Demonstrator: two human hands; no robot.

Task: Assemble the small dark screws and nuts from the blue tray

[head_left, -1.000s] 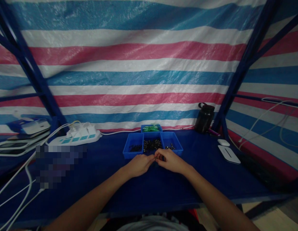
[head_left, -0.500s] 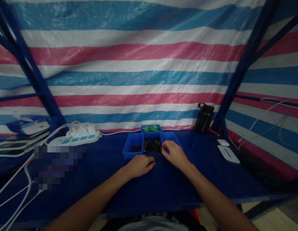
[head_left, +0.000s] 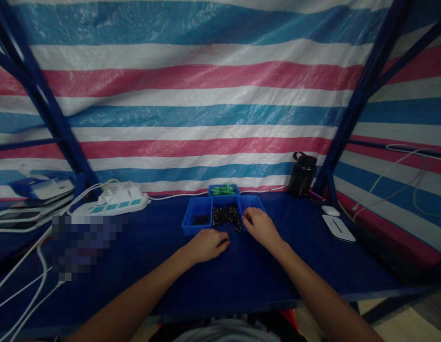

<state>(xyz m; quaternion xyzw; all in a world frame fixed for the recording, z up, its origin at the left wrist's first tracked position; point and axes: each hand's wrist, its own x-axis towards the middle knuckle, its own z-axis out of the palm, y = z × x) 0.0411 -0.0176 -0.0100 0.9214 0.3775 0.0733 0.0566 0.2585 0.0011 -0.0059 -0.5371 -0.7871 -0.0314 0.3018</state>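
My left hand [head_left: 208,244] rests on the table in front of the trays, fingers curled in; whatever may be inside them is hidden. Over the front of the right blue tray [head_left: 254,201] is my right hand [head_left: 259,227], its thumb and fingers bent together, with their contents too small to make out. Between the hands, small black and shiny metallic parts [head_left: 226,216] lie heaped at the middle tray, some of them at its front. The left blue tray [head_left: 199,207] holds small dark pieces [head_left: 201,219].
Behind the middle tray stands a blue tray [head_left: 223,185] with green items [head_left: 223,190]. A white power strip [head_left: 117,205] with plugs and cables lies left. Back right are a black bottle [head_left: 303,175] and a flat white device [head_left: 338,228]. Striped sheeting hangs behind.
My right hand has shifted slightly right, away from the heap of small parts and over the right tray's front. The left hand stays where it was.
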